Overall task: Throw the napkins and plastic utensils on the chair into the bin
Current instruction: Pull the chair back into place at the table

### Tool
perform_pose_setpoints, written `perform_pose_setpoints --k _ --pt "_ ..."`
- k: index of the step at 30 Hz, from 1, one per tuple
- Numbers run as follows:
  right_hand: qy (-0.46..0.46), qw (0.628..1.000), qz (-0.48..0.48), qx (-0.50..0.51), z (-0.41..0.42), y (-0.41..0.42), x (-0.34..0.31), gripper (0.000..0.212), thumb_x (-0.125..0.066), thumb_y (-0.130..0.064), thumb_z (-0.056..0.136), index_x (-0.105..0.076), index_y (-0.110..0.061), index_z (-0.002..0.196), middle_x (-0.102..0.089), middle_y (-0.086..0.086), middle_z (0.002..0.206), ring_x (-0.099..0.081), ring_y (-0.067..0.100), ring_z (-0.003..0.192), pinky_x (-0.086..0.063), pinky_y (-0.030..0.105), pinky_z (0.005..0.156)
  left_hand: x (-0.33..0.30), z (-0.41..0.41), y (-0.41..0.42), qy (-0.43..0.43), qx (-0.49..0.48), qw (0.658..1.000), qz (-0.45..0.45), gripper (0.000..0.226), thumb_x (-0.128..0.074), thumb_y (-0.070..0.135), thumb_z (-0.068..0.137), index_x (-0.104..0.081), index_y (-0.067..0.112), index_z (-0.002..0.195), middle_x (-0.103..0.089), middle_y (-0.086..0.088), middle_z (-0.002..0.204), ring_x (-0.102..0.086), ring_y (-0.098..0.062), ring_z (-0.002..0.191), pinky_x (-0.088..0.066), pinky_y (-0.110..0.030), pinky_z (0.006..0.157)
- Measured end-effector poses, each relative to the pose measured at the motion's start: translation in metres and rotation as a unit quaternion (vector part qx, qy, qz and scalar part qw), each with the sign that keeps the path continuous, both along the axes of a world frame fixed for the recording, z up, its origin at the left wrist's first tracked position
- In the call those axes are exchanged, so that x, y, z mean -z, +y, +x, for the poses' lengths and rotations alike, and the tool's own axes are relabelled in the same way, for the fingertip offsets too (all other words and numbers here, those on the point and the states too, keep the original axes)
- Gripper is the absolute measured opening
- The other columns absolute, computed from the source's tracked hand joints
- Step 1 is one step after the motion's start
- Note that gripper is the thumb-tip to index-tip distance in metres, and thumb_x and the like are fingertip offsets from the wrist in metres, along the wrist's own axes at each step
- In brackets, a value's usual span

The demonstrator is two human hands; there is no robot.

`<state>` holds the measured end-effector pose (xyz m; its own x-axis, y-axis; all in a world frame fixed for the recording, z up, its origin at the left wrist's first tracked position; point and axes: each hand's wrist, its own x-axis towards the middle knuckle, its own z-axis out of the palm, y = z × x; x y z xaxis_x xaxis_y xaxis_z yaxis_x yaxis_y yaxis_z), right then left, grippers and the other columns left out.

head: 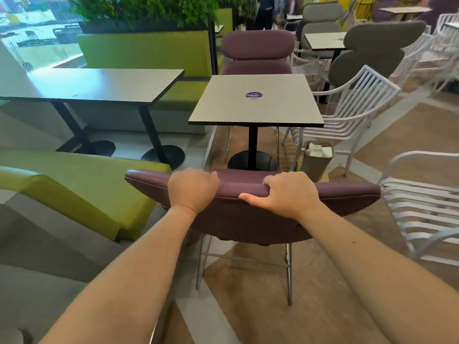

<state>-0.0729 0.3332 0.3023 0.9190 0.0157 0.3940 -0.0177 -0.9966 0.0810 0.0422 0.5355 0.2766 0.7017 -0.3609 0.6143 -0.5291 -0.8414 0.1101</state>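
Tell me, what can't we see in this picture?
Head view only:
- The purple chair seat: hidden behind its own backrest, gripped by the left hand and right hand.
- The bin contents: white paper shows on top; anything underneath is hidden.
- The table sticker wording: too small.

There is a single view, from a wide-angle camera worn on the person's head. It looks forward and down along both bare forearms, which run in from the bottom edge to the back of a purple chair (250,192) close below the lens. Beyond it the view faces a square counter (255,100) at middle range, with a small bin (316,162) on the floor beside its base. Lines bend toward the frame edges.
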Motion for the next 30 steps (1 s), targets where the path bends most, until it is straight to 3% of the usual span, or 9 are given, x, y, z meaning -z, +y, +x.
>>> perform_pose_setpoints --k 5,11,14,18,22,27,30 --pt "-0.005 1.000 -0.012 0.021 0.041 -0.003 0.001 0.079 -0.013 -0.091 0.078 -0.050 -0.024 0.056 -0.048 -0.010 0.049 -0.047 0.009 0.044 -0.041 0.027 0.047 -0.001 0.047 -0.007 -0.003 0.023 1.000 0.014 0.054 -0.038 0.050 0.090 -0.070 0.024 0.057 -0.059 0.006 0.055 -0.053 -0.016 0.055 -0.030 -0.026 0.058" --pt "-0.020 0.999 -0.039 0.030 0.080 -0.012 0.001 0.079 -0.014 -0.089 0.079 -0.054 -0.024 0.059 -0.050 -0.009 0.050 -0.048 0.011 0.045 -0.024 0.024 0.043 -0.002 0.091 -0.017 -0.003 0.056 0.998 0.012 0.054 -0.039 0.056 0.090 -0.066 0.027 0.054 -0.055 0.011 0.053 -0.049 -0.011 0.053 -0.029 -0.024 0.057" --pt "-0.019 0.999 -0.039 0.032 0.101 -0.022 0.002 0.083 -0.010 -0.090 0.077 -0.059 -0.025 0.063 -0.056 -0.008 0.054 -0.054 0.012 0.049 -0.031 0.024 0.046 -0.001 0.112 -0.027 0.012 0.061 0.998 0.010 0.055 -0.037 0.058 0.090 -0.067 0.028 0.055 -0.044 0.015 0.053 -0.041 -0.008 0.053 -0.028 -0.024 0.057" --pt "-0.009 0.999 -0.025 0.024 0.127 -0.044 0.002 0.086 -0.006 -0.091 0.075 -0.062 -0.026 0.067 -0.057 -0.009 0.055 -0.054 0.009 0.049 -0.035 0.023 0.047 0.002 0.136 -0.046 0.027 0.061 0.998 0.008 0.057 -0.035 0.058 0.091 -0.069 0.027 0.058 -0.051 0.013 0.053 -0.044 -0.008 0.055 -0.038 -0.026 0.058" --pt "-0.010 1.000 -0.021 0.021 0.154 -0.068 0.002 0.085 -0.006 -0.092 0.073 -0.062 -0.027 0.067 -0.058 -0.009 0.056 -0.055 0.009 0.051 -0.034 0.022 0.049 0.002 0.159 -0.067 0.032 0.052 0.998 0.019 0.058 -0.033 0.058 0.092 -0.071 0.027 0.061 -0.058 0.011 0.056 -0.050 -0.010 0.056 -0.040 -0.027 0.061" --pt "-0.010 1.000 -0.025 0.012 0.195 -0.101 0.001 0.082 -0.010 -0.091 0.075 -0.061 -0.028 0.067 -0.057 -0.009 0.056 -0.053 0.010 0.051 -0.026 0.021 0.047 0.001 0.196 -0.098 0.030 0.040 0.999 0.014 0.055 -0.034 0.055 0.090 -0.068 0.027 0.057 -0.045 0.014 0.053 -0.045 -0.010 0.054 -0.035 -0.026 0.059" --pt "-0.002 1.000 -0.023 0.001 0.220 -0.119 0.001 0.079 -0.012 -0.090 0.077 -0.061 -0.028 0.068 -0.058 -0.009 0.058 -0.052 0.008 0.051 -0.025 0.021 0.046 0.000 0.220 -0.115 0.023 0.040 0.999 0.015 0.057 -0.033 0.058 0.091 -0.069 0.027 0.059 -0.054 0.012 0.055 -0.051 -0.010 0.057 -0.040 -0.027 0.060"
